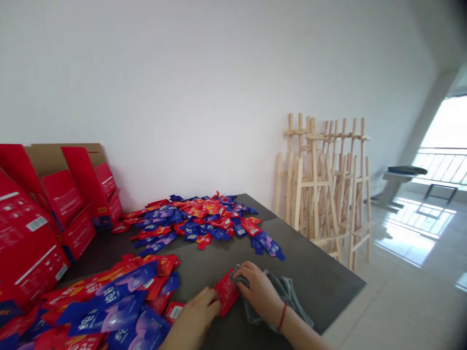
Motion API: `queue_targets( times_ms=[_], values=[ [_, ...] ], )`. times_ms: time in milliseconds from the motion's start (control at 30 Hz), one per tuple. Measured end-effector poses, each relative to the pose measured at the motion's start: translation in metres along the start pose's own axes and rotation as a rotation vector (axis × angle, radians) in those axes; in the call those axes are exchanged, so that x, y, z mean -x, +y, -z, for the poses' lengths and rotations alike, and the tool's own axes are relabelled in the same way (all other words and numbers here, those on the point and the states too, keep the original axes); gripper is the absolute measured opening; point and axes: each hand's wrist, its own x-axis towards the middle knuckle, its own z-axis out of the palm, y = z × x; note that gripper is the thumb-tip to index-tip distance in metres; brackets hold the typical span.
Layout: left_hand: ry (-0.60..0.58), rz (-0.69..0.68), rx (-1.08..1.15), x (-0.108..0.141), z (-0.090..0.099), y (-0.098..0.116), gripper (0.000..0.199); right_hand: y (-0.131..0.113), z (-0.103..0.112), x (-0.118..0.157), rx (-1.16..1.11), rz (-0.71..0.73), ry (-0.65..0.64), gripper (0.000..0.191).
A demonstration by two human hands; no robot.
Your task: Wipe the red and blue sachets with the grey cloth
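Note:
A red packet (226, 293) lies on the dark table between my two hands. My left hand (199, 311) is closed, its fingertips at the packet's left edge. On the packet's upper right end, my right hand (258, 290) is closed around a bunched corner of a grey cloth (288, 296). The rest of the cloth spreads on the table under and beside my right wrist. Another red packet (172, 311) is partly hidden by my left hand. To its left is a heap of blue and red packets (113, 306).
A second, scattered pile of packets (197, 214) covers the far part of the dark table (310, 265) by the wall. Red open cartons (76, 218) stand along the left side. Wooden easels (321, 184) lean together beyond the table's right edge.

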Motion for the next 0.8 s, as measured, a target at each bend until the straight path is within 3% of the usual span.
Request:
queue_targets(
  times_ms=[133, 233, 400, 533, 600, 700, 800],
  values=[
    [-0.029, 0.074, 0.023, -0.001, -0.003, -0.003, 0.021, -0.019, -0.022, 0.000, 0.186, 0.139, -0.144, 0.014],
    [-0.018, 0.127, 0.067, 0.001, -0.003, -0.004, 0.026, -0.019, -0.027, -0.002, 0.302, 0.091, -0.163, 0.016],
    [0.017, 0.241, 0.191, 0.004, 0.011, 0.008, 0.032, 0.000, -0.018, -0.009, 0.326, -0.026, -0.103, 0.020],
    [0.027, 0.389, 0.208, 0.003, 0.014, 0.015, 0.013, 0.020, -0.006, -0.011, 0.342, -0.120, -0.061, 0.020],
    [0.028, 0.470, 0.195, 0.003, 0.009, 0.012, 0.015, 0.026, 0.001, -0.011, 0.347, -0.146, -0.043, 0.020],
    [0.013, 0.528, 0.197, 0.002, 0.000, 0.004, 0.031, 0.022, 0.008, -0.011, 0.349, -0.150, -0.021, 0.019],
    [0.016, 0.547, 0.225, 0.001, -0.005, -0.001, 0.031, 0.004, 0.005, -0.009, 0.316, -0.071, -0.031, 0.020]
  ],
)
